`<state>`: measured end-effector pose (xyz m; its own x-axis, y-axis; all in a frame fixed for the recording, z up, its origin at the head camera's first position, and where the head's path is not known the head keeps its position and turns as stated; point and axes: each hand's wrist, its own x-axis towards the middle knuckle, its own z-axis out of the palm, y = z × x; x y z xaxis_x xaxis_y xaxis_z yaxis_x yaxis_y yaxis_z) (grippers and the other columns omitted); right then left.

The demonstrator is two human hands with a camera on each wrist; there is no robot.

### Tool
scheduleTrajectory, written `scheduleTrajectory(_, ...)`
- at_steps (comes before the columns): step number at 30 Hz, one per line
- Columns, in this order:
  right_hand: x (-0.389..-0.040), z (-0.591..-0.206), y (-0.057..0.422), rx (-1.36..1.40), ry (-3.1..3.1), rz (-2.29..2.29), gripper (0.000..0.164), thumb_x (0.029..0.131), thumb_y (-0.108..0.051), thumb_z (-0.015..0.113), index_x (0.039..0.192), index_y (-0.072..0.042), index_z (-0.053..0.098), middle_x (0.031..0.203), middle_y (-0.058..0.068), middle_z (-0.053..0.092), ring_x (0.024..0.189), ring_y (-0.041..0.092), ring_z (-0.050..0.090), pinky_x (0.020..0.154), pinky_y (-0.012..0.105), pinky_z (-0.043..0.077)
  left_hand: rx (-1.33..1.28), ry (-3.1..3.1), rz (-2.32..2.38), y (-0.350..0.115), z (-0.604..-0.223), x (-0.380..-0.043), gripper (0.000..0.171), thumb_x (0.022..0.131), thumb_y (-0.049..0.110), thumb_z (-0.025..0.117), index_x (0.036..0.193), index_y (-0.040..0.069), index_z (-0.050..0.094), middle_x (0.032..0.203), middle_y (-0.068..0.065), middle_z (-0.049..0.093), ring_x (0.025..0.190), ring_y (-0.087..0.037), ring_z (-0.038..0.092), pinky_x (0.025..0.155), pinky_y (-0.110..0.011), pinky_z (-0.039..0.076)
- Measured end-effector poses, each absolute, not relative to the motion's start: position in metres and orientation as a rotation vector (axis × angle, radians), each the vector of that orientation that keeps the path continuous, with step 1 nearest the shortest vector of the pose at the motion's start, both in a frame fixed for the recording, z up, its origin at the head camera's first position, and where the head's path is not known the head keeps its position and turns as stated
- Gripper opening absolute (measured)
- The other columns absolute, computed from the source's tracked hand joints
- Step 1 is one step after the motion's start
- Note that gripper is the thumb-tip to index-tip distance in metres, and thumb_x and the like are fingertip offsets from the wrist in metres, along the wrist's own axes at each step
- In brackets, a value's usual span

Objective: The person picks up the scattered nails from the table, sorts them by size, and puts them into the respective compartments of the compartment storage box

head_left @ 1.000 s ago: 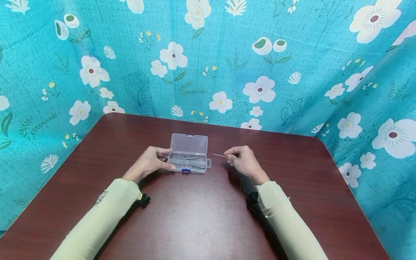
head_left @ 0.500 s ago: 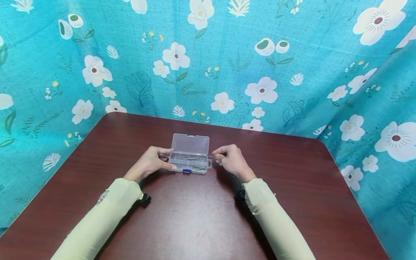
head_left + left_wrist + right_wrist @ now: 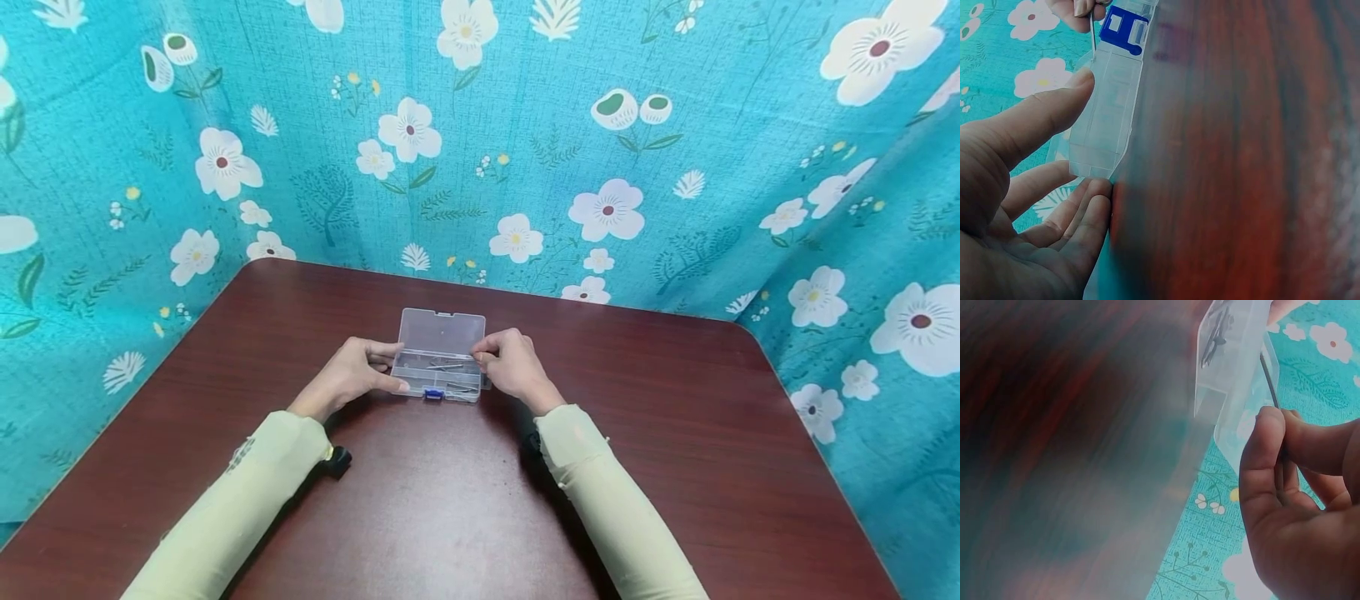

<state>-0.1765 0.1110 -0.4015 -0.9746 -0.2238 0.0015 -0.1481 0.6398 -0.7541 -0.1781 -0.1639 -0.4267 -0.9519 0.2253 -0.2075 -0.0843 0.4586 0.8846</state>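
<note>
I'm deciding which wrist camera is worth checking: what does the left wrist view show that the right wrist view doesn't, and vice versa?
Only the left: the blue latch, and the left hand at large, gripping the end of the box.

Only the right: dark pieces inside the box, and the right hand at large, pinching the rod.

Both: the box, the rod, the table and the flowered curtain. Each also catches a bit of the opposite hand near the top edge.

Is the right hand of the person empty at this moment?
No, the right hand pinches a thin rod between thumb and finger.
</note>
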Motion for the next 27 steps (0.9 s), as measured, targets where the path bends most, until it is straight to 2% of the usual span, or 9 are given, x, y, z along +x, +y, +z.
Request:
scheduleTrajectory(7,-0.177,-0.400,0.101,-0.391,2.813,-1.155,0.016,0.097,-0.005,0.066,0.105,-0.005,0.080,0.100,0.004,0.075,0.082,0.013,0.066,0.069,0.033,0.052,0.116,2.413,1.490,-0.165,-0.429,-0.177,0.079,0.068,0.014,0.095,0.139,0.007,0.061,0.126,-0.014,0.067,0.112,-0.028,0.062,0.083,-0.032,0.054)
scheduleTrajectory(12,-0.178,-0.397,0.091,-0.491,2.864,-1.055,0.016,0.095,-0.002,0.067,0.103,-0.005,0.080,0.101,0.005,0.075,0.090,0.016,0.068,0.074,0.034,0.053,0.118,2.409,1.497,-0.164,-0.427,-0.178,0.079,0.068,0.014,0.095,0.139,0.007,0.061,0.123,-0.014,0.068,0.109,-0.027,0.063,0.080,-0.029,0.053)
scheduleTrajectory(17,-0.179,-0.398,0.087,-0.473,2.850,-1.022,0.016,0.095,-0.003,0.067,0.103,-0.005,0.080,0.102,0.005,0.075,0.095,0.017,0.068,0.076,0.032,0.054,0.116,2.413,1.489,-0.164,-0.426,-0.178,0.078,0.067,0.014,0.095,0.138,0.007,0.062,0.122,-0.013,0.069,0.108,-0.027,0.063,0.081,-0.030,0.052)
scheduleTrajectory(27,-0.176,-0.391,0.097,-0.457,2.803,-1.065,0.017,0.096,-0.005,0.066,0.107,-0.004,0.079,0.105,0.006,0.074,0.087,0.016,0.065,0.073,0.032,0.054,0.126,2.417,1.485,-0.165,-0.427,-0.179,0.078,0.069,0.014,0.095,0.139,0.006,0.061,0.126,-0.015,0.067,0.111,-0.029,0.062,0.084,-0.032,0.053)
